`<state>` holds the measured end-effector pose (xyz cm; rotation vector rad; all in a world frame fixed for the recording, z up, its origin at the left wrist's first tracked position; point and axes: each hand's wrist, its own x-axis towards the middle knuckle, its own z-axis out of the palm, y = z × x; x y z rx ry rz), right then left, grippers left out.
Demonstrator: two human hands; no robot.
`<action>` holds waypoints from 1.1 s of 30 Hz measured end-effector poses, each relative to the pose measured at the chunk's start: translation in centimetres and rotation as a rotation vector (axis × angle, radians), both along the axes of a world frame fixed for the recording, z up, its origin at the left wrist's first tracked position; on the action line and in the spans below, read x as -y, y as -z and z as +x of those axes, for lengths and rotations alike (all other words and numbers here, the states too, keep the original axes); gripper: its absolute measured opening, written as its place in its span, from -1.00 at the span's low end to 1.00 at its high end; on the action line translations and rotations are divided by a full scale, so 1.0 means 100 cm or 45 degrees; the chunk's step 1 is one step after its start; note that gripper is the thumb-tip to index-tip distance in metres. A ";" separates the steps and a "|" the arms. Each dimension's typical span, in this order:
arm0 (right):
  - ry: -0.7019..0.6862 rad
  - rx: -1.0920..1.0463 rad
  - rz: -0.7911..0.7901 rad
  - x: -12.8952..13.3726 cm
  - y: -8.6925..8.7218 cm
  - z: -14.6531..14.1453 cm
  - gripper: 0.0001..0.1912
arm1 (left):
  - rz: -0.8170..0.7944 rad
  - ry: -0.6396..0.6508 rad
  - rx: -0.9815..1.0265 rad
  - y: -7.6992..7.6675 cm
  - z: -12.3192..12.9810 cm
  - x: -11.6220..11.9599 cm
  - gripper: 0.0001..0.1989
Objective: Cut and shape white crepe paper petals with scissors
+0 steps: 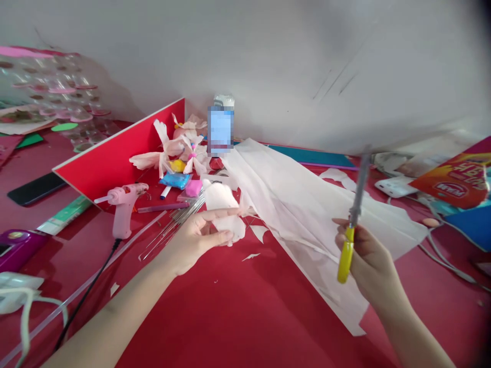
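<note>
Pale pink crepe paper [303, 220] lies in a long folded sheet beneath and just beside the right hand [368, 260]. That hand closes around yellow-handled scissors [346, 254], their shut grey blades pointing up. The left hand [197, 237] grips a cut paper petal [224, 212] between its thumb and outstretched fingers, and the petal sits between the two hands, well apart from the scissors. Small paper scraps [258, 232] lie on the red tabletop [230, 312] just beyond the left fingertips. Past that hand are a bundle of thin floral wires [174, 222] and a pink hot glue gun [123, 204], with a clear glue stick [88, 283] nearer the left forearm. Further beyond the left hand, pale paper flowers [169, 151] lean against a red board [111, 161], near a blue packet [175, 180] and a pink block of clay [194, 187]. A black phone [36, 188] lies beyond the board, far to the left of the hands.
</note>
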<state>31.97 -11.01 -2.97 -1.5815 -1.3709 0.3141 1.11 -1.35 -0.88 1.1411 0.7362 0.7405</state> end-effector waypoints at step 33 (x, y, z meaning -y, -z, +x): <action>-0.115 -0.988 -0.346 -0.010 0.013 -0.106 -0.59 | 0.208 0.382 -0.371 0.020 0.003 -0.001 -0.67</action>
